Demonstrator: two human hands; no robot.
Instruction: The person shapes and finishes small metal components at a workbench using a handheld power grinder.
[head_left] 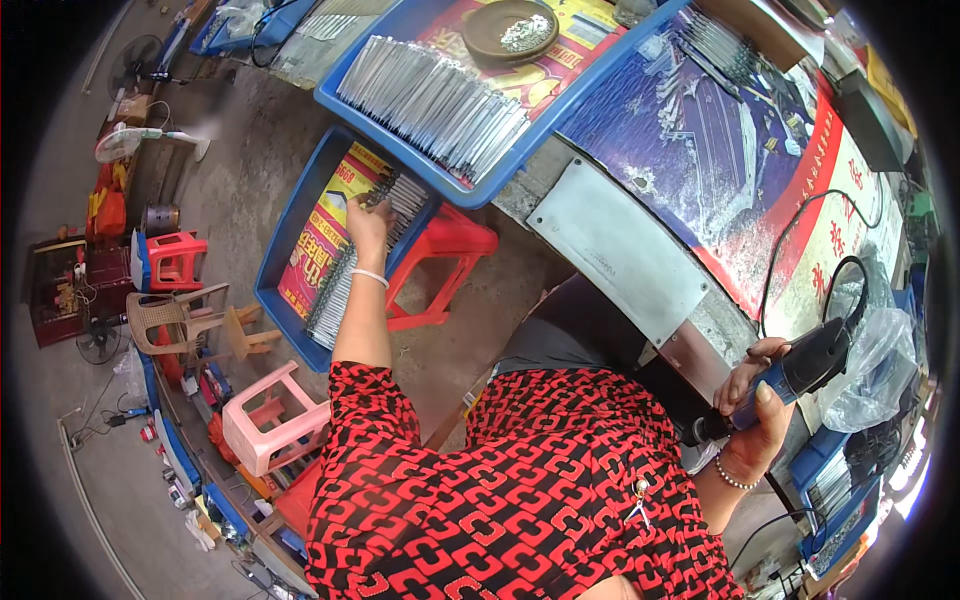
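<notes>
My left hand (pixel 370 222) reaches down into the lower blue tray (pixel 270 265), its fingers curled at the far end of a row of thin metal rods (pixel 333 305). What those fingers hold, if anything, is too small to make out. On the right, my right hand (pixel 762 440) is closed around a dark blue and black corded power tool (pixel 790 375), its narrow end pointing toward my body. A second, higher blue tray (pixel 490 198) holds a long row of similar rods (pixel 430 105) and a round brown dish (pixel 487 38) with small pale pieces.
A red stool (pixel 455 240) stands beside the lower tray. At the bench edge lies a grey metal plate (pixel 620 250). Loose rods (pixel 715 55) lie on the printed bench cover (pixel 690 150). Clear plastic bags (pixel 875 370) crowd the tool. A pink stool (pixel 265 415) is at left.
</notes>
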